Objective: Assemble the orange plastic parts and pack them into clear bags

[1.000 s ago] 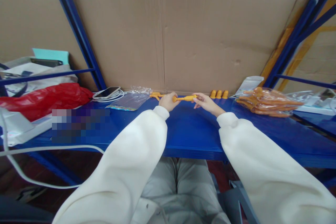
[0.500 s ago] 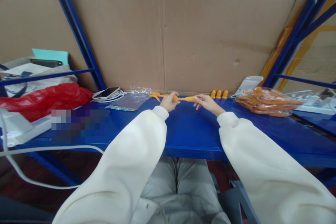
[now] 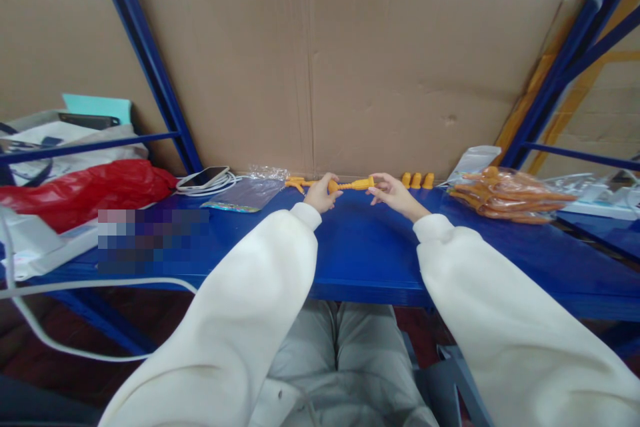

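A long yellow-orange plastic piece (image 3: 356,184) lies across the space between my hands, level just above or on the back of the blue table. It has a screw-like ribbed middle, a wider sleeve with a flanged end at the right, and a forked branch (image 3: 299,183) at the left. My left hand (image 3: 323,194) is closed round its middle, covering part of it. The thumb and fingers of my right hand (image 3: 393,196) curl at the flanged right end, fingertips on either side of it. Just right of that hand stand three small orange caps (image 3: 416,180) in a row.
A clear bag of orange parts (image 3: 505,195) lies at right. On the left are a flat plastic packet (image 3: 249,192), a phone (image 3: 204,177) with a coiled white cable, and a red bag (image 3: 95,190). Cardboard (image 3: 380,80) walls the back of the blue table (image 3: 367,253).
My right hand's fingers have shifted slightly and spread round the right end, showing more of the flanged sleeve. My left hand stays in place on the piece.
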Available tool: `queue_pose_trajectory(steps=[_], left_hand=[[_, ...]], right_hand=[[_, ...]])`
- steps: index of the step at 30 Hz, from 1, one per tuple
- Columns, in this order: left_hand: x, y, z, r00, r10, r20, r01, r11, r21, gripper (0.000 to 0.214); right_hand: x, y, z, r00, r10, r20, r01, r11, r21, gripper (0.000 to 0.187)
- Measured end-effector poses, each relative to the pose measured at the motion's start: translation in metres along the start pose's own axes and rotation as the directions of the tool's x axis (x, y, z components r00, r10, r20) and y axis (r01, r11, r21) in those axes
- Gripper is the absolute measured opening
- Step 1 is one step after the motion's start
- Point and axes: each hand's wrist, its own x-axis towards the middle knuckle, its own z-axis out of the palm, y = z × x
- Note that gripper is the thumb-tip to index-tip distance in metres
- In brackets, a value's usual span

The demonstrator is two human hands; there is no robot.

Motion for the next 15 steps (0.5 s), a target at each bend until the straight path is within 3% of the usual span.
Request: queue_pose_trajectory(steps=[5, 10, 15], left_hand=[[-0.001, 0.002, -0.001, 1.000, 0.020, 0.005, -0.020, 1.000, 0.003, 0.028], [-0.001, 0.001, 0.000, 0.998, 0.061, 0.005, -0.061, 0.997, 0.042, 0.027], [0.003, -0.003, 0.001, 0.989, 0.150, 0.005, -0.150, 0.985, 0.083, 0.026]], right_hand=[[-0.001, -0.006, -0.001, 0.999, 0.053, -0.010, -0.053, 0.998, 0.021, 0.046], [-0.004, -0.012, 0.001, 0.995, 0.098, 0.008, -0.098, 0.995, 0.014, 0.052], [-0.005, -0.012, 0.003, 0.983, 0.180, -0.049, -0.181, 0.983, -0.015, 0.056]])
